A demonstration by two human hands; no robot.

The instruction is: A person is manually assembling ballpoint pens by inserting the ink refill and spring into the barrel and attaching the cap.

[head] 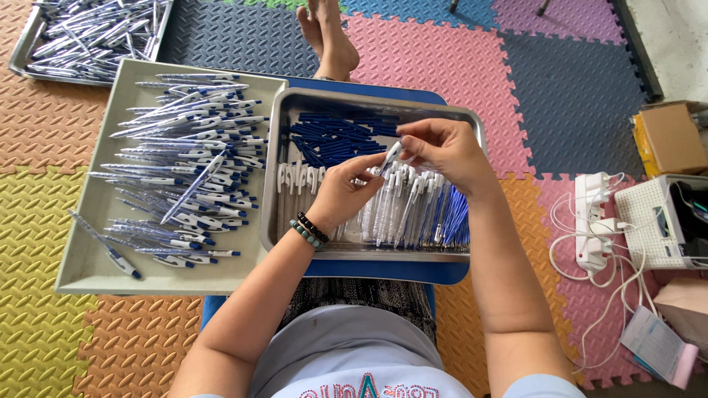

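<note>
Both my hands meet over a metal tray [274,184] and hold one pen [391,157] between them. My left hand [341,191] pinches its lower end and my right hand [442,149] grips its upper end. The tray holds a heap of dark blue pen parts [332,136], a row of white clips [299,177] and several clear pen barrels [409,210]. To the left, a pale tray [88,250] carries several assembled blue and white pens [188,155].
A second metal tray [26,44] full of pens sits at the far left. Colourful foam mats [44,221] cover the floor. At the right lie a cardboard box [671,136], a white power strip [594,214] with cables and a white device [656,221].
</note>
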